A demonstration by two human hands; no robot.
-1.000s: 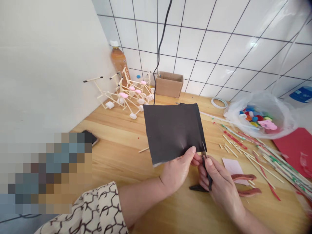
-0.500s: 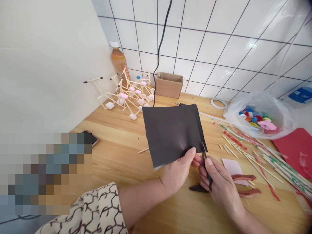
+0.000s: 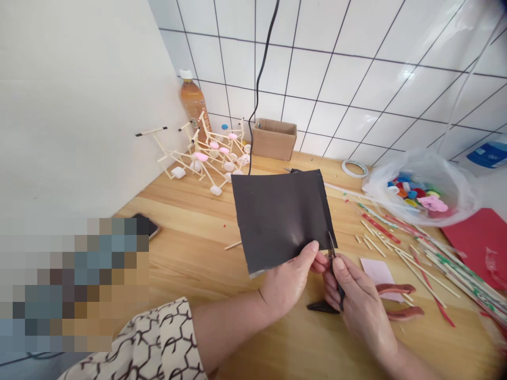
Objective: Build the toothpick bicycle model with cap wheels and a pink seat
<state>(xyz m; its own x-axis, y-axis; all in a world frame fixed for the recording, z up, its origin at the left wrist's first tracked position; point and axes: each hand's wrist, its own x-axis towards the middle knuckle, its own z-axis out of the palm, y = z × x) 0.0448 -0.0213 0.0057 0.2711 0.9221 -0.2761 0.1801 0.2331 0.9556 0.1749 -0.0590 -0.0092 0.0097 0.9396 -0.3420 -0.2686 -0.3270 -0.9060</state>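
Observation:
A square black sheet (image 3: 281,214) is pinched along its lower edge by my left hand (image 3: 293,272), thumb on top. Close to its lower right corner, my right hand (image 3: 352,290) grips a pair of scissors (image 3: 331,253). The blades lie on the sheet's right edge, where a narrow strip runs along the side. My two hands almost touch at the sheet's bottom. Beneath my right hand lie pliers with reddish-brown handles (image 3: 400,288), partly hidden by the hand.
Stick models with pink and white discs (image 3: 202,157) stand at the back left by a bottle (image 3: 194,100). A cardboard box (image 3: 274,140) is against the tiled wall. On the right are a tape roll (image 3: 354,169), a bag of caps (image 3: 420,192), sticks (image 3: 420,274) and red sheets (image 3: 481,243).
Almost nothing differs. Both hands, the scissors and the black sheet keep nearly the same place, and the view has shifted very slightly.

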